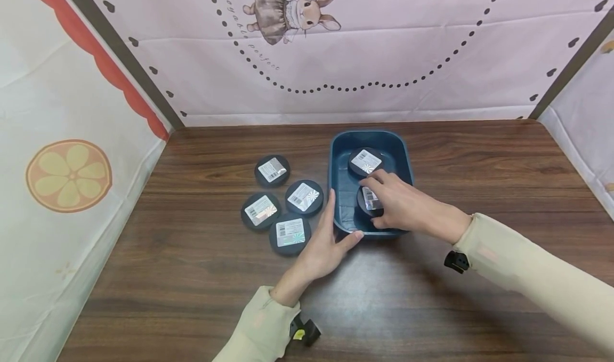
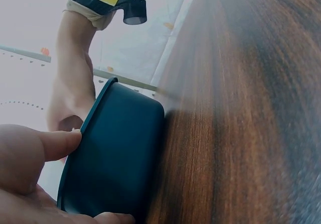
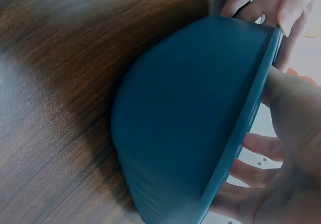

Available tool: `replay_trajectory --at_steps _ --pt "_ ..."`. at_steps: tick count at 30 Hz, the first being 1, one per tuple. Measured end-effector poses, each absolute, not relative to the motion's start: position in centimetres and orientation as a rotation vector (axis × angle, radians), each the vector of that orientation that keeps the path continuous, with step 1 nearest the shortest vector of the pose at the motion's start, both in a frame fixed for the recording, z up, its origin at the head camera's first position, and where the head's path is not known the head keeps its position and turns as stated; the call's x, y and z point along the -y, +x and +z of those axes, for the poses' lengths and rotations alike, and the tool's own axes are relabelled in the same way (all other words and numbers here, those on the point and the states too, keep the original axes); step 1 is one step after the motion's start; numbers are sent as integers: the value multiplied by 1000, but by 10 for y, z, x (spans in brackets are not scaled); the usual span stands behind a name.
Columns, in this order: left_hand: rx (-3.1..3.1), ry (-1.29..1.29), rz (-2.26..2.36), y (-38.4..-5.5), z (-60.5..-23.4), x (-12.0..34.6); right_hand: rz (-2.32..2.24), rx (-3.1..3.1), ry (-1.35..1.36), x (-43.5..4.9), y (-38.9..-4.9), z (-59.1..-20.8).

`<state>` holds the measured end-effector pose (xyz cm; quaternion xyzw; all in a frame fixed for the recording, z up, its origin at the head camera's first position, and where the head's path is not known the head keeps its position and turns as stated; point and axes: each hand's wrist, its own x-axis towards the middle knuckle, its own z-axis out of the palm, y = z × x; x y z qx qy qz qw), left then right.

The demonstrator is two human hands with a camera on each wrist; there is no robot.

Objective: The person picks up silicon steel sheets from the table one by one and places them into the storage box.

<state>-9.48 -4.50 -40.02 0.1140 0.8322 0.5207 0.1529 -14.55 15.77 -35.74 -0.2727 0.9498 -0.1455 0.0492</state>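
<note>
A blue plastic tray with rounded corners stands on the table. Inside it, toward the far end, lies a round black disc with a white barcode label. My right hand reaches in over the right side and holds a second labelled round black disc between thumb and fingers, partly covering it. At the tray's near left corner is my left hand, its thumb at the near rim and straight fingers along the left side. In the right wrist view, the tray wall hides the held disc.
Left of the tray, several more labelled discs lie close together on the brown wooden table. My left fingers pass beside the nearest of them. A pale printed cloth hangs behind the table, with another cloth on the left.
</note>
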Motion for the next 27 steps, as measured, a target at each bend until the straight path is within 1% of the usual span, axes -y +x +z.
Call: replay_trajectory --at_steps 16,27 --pt "-2375 316 1488 -95 -399 45 -386 -2840 -809 -157 -158 -362" --pt "-2388 329 1484 -95 -400 45 -317 -2777 -748 -152 -163 -363"
